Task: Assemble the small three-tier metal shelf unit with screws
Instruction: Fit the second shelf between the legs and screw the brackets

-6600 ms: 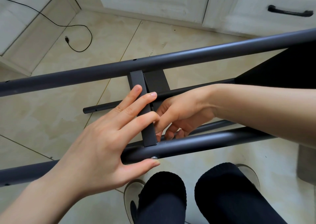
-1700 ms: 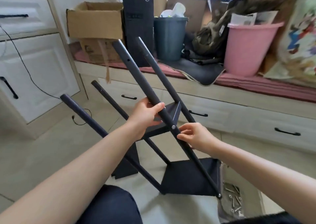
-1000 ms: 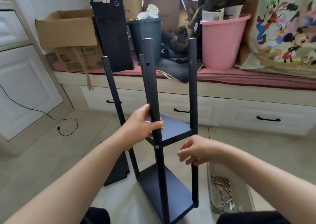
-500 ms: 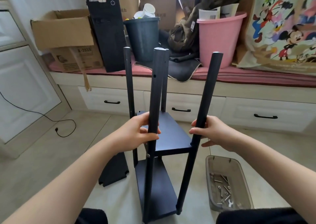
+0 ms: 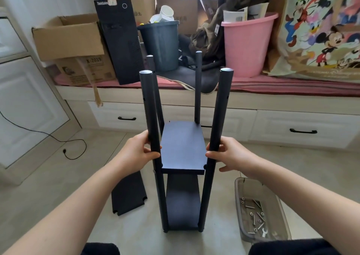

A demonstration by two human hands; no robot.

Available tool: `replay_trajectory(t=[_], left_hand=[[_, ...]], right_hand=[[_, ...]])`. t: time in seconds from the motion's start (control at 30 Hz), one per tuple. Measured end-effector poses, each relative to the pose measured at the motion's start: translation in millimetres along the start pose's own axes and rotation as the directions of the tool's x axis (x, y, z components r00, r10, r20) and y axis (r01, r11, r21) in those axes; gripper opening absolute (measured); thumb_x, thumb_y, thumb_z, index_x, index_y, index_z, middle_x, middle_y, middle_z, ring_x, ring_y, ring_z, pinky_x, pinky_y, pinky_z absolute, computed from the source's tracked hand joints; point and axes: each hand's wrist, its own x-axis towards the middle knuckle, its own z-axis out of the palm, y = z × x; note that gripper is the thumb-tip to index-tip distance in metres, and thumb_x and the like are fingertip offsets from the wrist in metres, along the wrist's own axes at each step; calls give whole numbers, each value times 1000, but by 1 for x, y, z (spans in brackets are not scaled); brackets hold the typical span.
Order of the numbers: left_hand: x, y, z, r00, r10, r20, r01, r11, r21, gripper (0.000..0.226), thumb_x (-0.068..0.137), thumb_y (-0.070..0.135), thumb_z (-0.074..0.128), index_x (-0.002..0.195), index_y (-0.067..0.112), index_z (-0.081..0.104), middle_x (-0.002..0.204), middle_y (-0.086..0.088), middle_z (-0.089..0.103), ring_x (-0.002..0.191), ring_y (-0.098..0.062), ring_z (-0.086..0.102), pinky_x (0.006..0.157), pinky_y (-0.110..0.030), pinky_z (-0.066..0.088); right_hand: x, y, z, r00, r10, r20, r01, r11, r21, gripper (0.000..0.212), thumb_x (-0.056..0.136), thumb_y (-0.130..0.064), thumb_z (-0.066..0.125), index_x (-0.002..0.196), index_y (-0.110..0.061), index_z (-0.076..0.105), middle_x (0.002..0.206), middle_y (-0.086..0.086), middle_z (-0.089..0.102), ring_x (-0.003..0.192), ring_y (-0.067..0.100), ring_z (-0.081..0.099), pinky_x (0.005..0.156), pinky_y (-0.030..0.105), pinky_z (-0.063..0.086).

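Shelf unit [image 5: 183,153] stands upright; your left hand [image 5: 139,153] grips its near-left post [image 5: 149,108], right hand [image 5: 227,155] grips the near-right post [image 5: 221,108].

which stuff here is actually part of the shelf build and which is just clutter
Part of the job:
shelf frame, held by the left hand and right hand
loose shelf panel on the floor
clear tray of screws

Just lying about:
pink bucket
dark bin
cardboard box
computer tower
black cable
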Motion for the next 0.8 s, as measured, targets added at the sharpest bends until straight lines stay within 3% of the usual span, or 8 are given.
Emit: replay_trajectory(t=[0.1,0.3,0.57,0.7,0.8], left_hand=[[1,-3,-2,999,-30,-26,31,999,28,40,86,7,77,100,37,55,103,11,70,85,-8,71,86,-36,58],[-6,-8,2,989,-82,122,79,996,32,33,79,4,83,92,27,63,94,9,73,85,-11,74,89,-42,59],[-4,-14,0,978,-77,192,80,997,-8,30,79,3,82,95,25,68,96,9,75,86,-11,75,89,-40,59],[2,-19,-12,939,-71,336,84,996,-23,37,86,-7,68,102,26,71,100,14,76,96,-10,73,84,-25,59],[11,-20,-15,942,-93,321,124,989,-77,31,88,0,69,102,28,72,96,12,77,92,-8,74,74,-17,57]], right_hand=[[1,1,4,1000,-4,31,4,1000,-27,10,90,-28,68,94,-29,59,103,-7,69,99,13,68,69,33,59],[-3,4,3,989,39,140,-23,994,-110,12,84,-16,74,92,-21,68,102,-4,71,97,13,67,72,33,62],[-5,1,-3,977,65,204,-37,990,-138,16,86,-11,72,98,-22,69,104,-5,72,98,10,68,81,30,60],[-3,-5,-14,945,109,307,-60,984,-166,26,88,-2,63,104,-22,69,111,-6,71,104,11,68,89,32,58],[5,-10,-23,923,143,358,-96,985,-146,28,92,1,60,111,-18,67,109,-3,74,101,14,71,92,36,57]])
